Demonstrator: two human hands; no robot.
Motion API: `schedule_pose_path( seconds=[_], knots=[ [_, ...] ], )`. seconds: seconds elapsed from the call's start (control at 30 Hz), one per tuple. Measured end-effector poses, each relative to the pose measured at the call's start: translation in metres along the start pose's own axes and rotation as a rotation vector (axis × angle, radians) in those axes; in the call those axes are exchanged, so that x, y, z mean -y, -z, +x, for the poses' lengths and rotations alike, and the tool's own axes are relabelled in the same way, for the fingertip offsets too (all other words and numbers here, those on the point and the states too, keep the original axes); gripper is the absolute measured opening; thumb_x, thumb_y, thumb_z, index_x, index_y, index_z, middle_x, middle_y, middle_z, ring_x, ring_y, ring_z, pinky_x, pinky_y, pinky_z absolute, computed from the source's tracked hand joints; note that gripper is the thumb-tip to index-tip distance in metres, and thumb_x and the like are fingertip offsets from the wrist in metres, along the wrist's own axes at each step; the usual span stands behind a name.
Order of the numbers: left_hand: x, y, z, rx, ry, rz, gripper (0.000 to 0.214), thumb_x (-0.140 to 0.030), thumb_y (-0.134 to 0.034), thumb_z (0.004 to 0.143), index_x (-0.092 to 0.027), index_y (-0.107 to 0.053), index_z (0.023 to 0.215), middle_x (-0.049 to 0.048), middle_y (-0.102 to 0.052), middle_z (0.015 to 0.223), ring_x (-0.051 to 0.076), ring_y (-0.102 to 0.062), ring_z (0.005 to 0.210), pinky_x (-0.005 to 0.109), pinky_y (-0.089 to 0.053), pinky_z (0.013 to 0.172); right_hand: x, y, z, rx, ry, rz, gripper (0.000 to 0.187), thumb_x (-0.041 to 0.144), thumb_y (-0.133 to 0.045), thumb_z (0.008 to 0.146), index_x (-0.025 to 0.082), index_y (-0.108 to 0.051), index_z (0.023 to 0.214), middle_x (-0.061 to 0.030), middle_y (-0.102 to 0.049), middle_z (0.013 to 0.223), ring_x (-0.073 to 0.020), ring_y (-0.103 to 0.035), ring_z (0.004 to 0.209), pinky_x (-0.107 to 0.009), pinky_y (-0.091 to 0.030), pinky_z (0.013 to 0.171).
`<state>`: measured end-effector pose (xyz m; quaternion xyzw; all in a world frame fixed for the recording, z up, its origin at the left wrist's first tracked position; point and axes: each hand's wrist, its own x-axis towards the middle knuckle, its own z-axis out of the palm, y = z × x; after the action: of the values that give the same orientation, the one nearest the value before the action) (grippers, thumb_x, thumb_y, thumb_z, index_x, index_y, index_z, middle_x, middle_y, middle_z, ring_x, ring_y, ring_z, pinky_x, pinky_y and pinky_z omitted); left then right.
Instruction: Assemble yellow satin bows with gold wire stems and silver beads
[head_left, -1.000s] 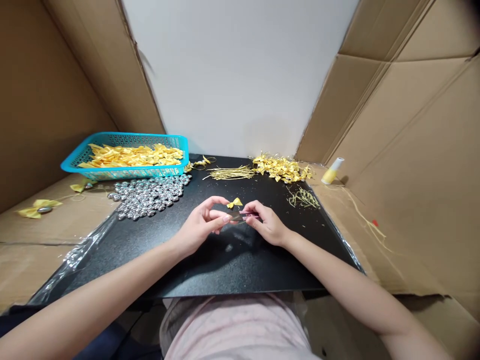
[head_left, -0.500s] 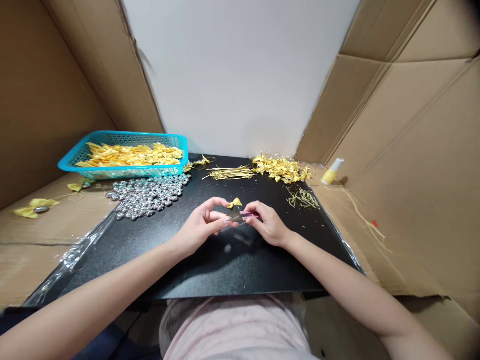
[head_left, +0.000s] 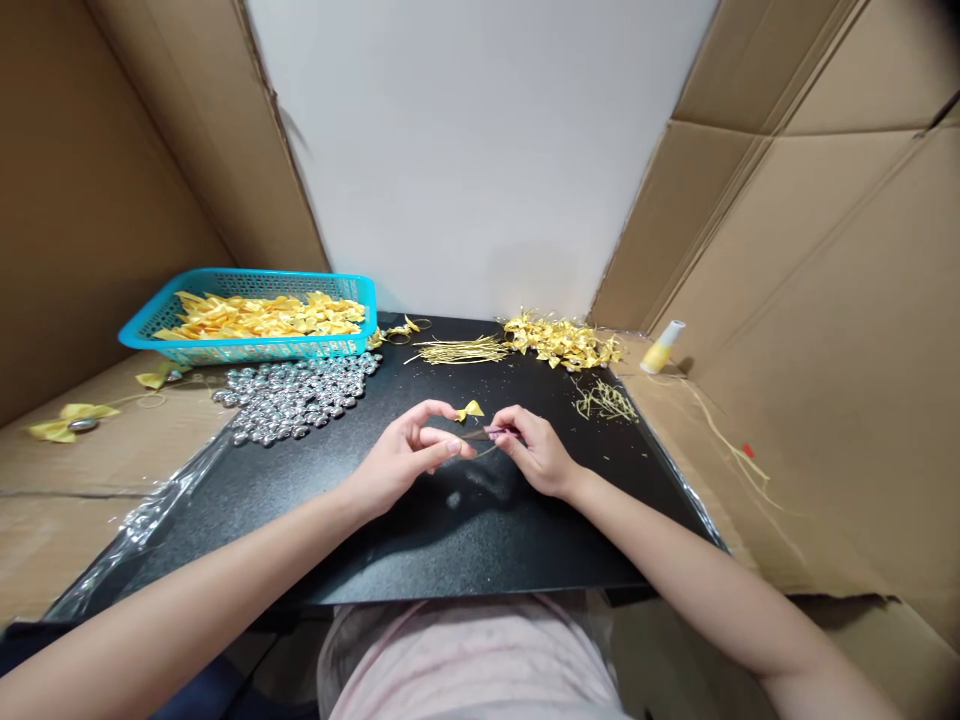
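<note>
My left hand [head_left: 405,450] is closed in a pinch, a small yellow ribbon bow [head_left: 470,410] at its index fingertip. A thin cord [head_left: 486,452] runs from near the left thumb toward the right hand. My right hand [head_left: 536,450] is closed on a small tool with a pink handle [head_left: 495,432] and a thin metal end pointing left; its exact kind is partly hidden by the fingers. Both hands are close together above the black board [head_left: 420,560].
A blue basket [head_left: 247,350] of yellow bows stands back left, with silver beads [head_left: 292,405] before it. Cut yellow cords [head_left: 461,350], a pile of finished-looking bows [head_left: 559,340] and cord scraps [head_left: 607,402] lie behind my hands. A thread cone [head_left: 661,348] stands right, near cardboard walls.
The pink-handled tool has shifted slightly right, away from the left fingertips, and has turned so less of it shows. A curved cord is now visible between the hands. The bow stays put.
</note>
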<state>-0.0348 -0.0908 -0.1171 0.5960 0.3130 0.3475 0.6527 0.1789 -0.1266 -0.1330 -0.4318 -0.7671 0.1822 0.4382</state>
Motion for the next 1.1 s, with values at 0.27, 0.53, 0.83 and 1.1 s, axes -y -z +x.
schedule_pose_path(
  seconds=[0.27, 0.53, 0.83, 1.1],
  knots=[
    [0.0022, 0.0014, 0.0009, 0.015, -0.006, -0.003, 0.047, -0.041, -0.077, 0.071, -0.020, -0.049, 0.102, 0.0010, -0.074, 0.071, 0.006, -0.041, 0.047, 0.018, -0.030, 0.048, -0.0041, 0.0021, -0.0014, 0.032, 0.011, -0.027, 0.039, 0.058, -0.040, 0.093, 0.022, -0.054, 0.096, -0.0065, -0.064, 0.090, -0.0183, -0.058, 0.079, -0.031, -0.047, 0.072],
    [0.0018, 0.0010, 0.0016, 0.032, -0.007, 0.008, 0.048, -0.041, -0.078, 0.070, -0.020, -0.048, 0.100, -0.0008, -0.074, 0.068, 0.005, -0.040, 0.046, 0.017, -0.027, 0.048, -0.0028, 0.0033, 0.0004, 0.047, 0.139, -0.189, 0.043, 0.057, -0.032, 0.096, 0.020, -0.054, 0.093, -0.0054, -0.062, 0.081, -0.0174, -0.054, 0.071, -0.032, -0.043, 0.071],
    [0.0028, 0.0015, 0.0020, 0.037, 0.008, 0.003, 0.049, -0.041, -0.078, 0.069, -0.019, -0.047, 0.100, 0.0010, -0.075, 0.070, 0.005, -0.038, 0.045, 0.018, -0.025, 0.047, -0.0040, 0.0015, -0.0001, 0.005, 0.178, -0.245, 0.042, 0.054, -0.031, 0.097, 0.019, -0.054, 0.092, -0.0050, -0.061, 0.078, -0.0167, -0.052, 0.069, -0.031, -0.042, 0.068],
    [0.0030, 0.0015, 0.0028, 0.029, 0.026, 0.011, 0.051, -0.042, -0.079, 0.068, -0.020, -0.048, 0.102, 0.0012, -0.075, 0.071, 0.005, -0.040, 0.045, 0.017, -0.027, 0.047, -0.0060, 0.0006, -0.0002, -0.013, 0.180, -0.263, 0.043, 0.055, -0.029, 0.097, 0.020, -0.054, 0.090, -0.0051, -0.062, 0.078, -0.0166, -0.052, 0.068, -0.031, -0.041, 0.068]
  ],
)
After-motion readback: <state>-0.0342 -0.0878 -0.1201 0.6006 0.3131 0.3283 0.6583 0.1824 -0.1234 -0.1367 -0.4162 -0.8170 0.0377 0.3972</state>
